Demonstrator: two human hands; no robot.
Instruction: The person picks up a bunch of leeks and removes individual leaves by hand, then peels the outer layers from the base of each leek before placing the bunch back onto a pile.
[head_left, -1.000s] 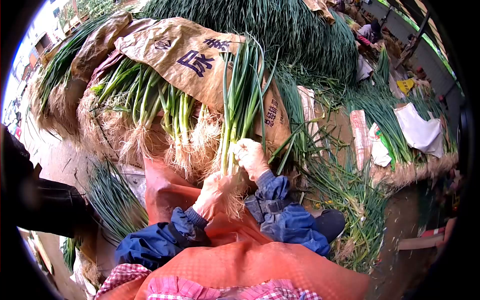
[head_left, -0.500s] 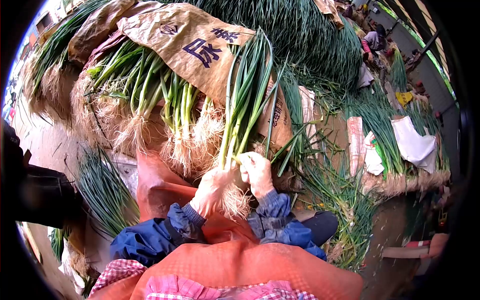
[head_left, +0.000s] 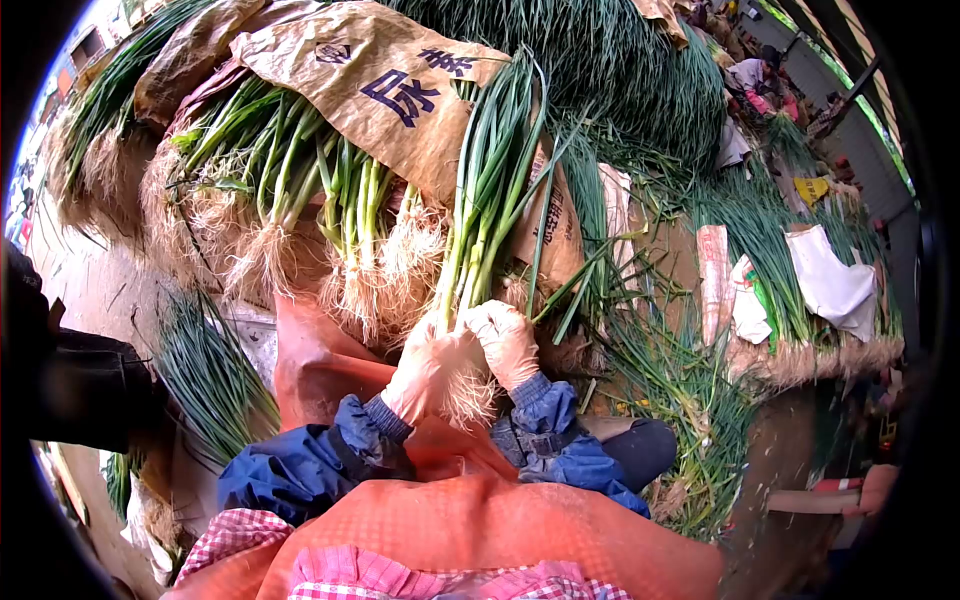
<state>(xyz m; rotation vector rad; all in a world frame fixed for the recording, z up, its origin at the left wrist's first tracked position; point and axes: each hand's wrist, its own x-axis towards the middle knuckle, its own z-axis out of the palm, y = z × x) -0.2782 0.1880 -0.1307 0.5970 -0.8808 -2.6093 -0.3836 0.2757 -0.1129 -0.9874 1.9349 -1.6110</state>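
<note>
A bunch of green onions (head_left: 487,190) stands upright before me, leaves up and pale stalks down. My left hand (head_left: 428,368), in a pale glove, is closed round the lower stalks. The bunch's stringy roots (head_left: 468,398) hang out below it. My right hand (head_left: 503,342), gloved too, is closed against the right side of the stalks, its fingertips touching them near the left hand. Its fingertips are partly hidden. Behind the bunch lies a brown sack (head_left: 370,100) with dark printed characters, draped over more green onions (head_left: 355,205) whose roots face me.
Loose leaves and trimmings (head_left: 680,400) litter the ground at my right. A large heap of green onions (head_left: 630,90) rises at the back. Another row (head_left: 765,250) lies at right under a white cloth (head_left: 830,280). Another person (head_left: 755,80) sits at far right. An orange apron (head_left: 470,530) covers my lap.
My right hand has moved slightly left and down, closer to my left hand at the stalks. My left hand stays round the bunch. The person at far right has shifted posture.
</note>
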